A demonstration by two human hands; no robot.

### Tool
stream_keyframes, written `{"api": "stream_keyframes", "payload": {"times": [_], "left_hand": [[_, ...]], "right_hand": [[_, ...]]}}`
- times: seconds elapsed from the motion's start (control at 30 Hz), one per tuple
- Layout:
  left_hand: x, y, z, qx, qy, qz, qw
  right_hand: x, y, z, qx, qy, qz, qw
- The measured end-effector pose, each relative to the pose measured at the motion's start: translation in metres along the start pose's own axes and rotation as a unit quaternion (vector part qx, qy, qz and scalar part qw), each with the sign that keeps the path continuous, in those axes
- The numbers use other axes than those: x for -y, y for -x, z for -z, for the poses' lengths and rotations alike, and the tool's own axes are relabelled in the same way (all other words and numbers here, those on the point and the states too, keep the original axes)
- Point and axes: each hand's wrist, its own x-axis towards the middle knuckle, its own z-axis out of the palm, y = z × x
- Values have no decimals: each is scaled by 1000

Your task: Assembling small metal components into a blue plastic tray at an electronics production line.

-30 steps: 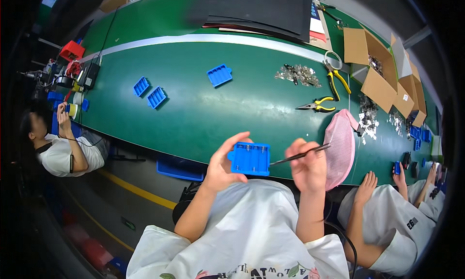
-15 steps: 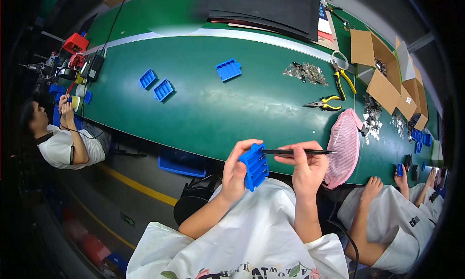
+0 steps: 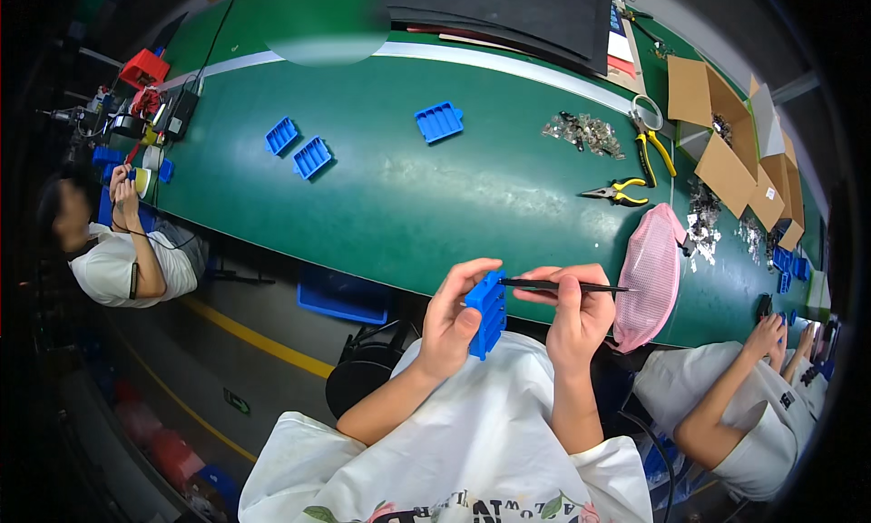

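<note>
Close in front of me, my left hand (image 3: 446,328) grips a blue plastic battery holder (image 3: 487,316) with several slots, held on edge. Black tweezers (image 3: 553,286) lie level between the fingers of my right hand (image 3: 581,312). Their tip meets the upper end of the holder; what it touches there is too small to make out. Farther off on the green table lie two blue battery holders, a left one (image 3: 282,136) and a right one (image 3: 313,158), and a third holder (image 3: 439,122) nearer the middle.
Right of my hands lies a pink mesh pouch (image 3: 650,273). Beyond it are needle-nose pliers (image 3: 617,194), larger yellow-handled pliers (image 3: 650,151), a heap of small metal parts (image 3: 585,135) and a cardboard box (image 3: 726,115). One co-worker (image 3: 136,260) sits left, others (image 3: 739,405) right.
The holder in my left hand has turned, so its slots face more to the side. The tweezers stay at its upper end. At right, a co-worker's hands have come together.
</note>
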Motion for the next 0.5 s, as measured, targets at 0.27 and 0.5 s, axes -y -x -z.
{"api": "stream_keyframes", "payload": {"times": [0.27, 0.5], "left_hand": [[2, 4, -9, -38, 9, -7, 999], [8, 5, -8, -41, -18, -8, 999]], "right_hand": [[-2, 9, -3, -14, 104, 69, 992], [-4, 7, -1, -27, 84, -3, 996]]}}
